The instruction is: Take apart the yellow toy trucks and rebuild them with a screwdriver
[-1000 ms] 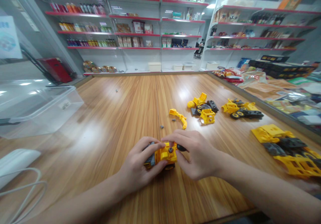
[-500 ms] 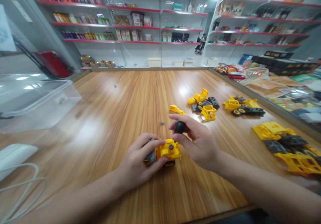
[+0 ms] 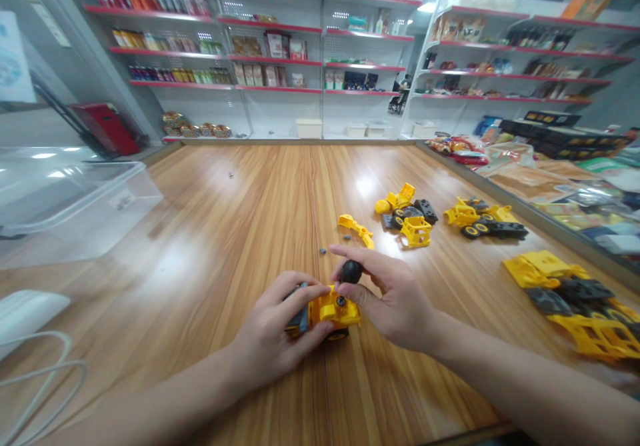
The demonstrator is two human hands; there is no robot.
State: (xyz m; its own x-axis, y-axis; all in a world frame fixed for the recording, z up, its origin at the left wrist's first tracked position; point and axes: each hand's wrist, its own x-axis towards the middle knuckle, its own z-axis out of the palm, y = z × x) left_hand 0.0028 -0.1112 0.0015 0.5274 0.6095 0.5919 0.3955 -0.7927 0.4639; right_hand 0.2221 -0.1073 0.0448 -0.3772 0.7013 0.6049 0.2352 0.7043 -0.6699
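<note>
My left hand (image 3: 273, 336) is wrapped round a small yellow and grey toy vehicle (image 3: 330, 311) that rests on the wooden table (image 3: 240, 219). My right hand (image 3: 395, 303) pinches a small black wheel (image 3: 351, 271) between thumb and forefinger, just above the toy's front. A loose yellow scoop arm (image 3: 356, 227) lies a little beyond my hands, with two small grey screws (image 3: 323, 251) next to it.
Yellow and black toy parts lie in heaps at mid right (image 3: 407, 216), further right (image 3: 483, 218) and at the near right (image 3: 575, 293). A clear plastic bin (image 3: 65, 199) stands at the left, a white device with a cable (image 3: 27, 313) near it. Shop shelves (image 3: 280, 53) line the back.
My right hand lifted the black wheel off the toy's front, raised it, then brought it back down close above the toy. My left hand has kept hold of the toy.
</note>
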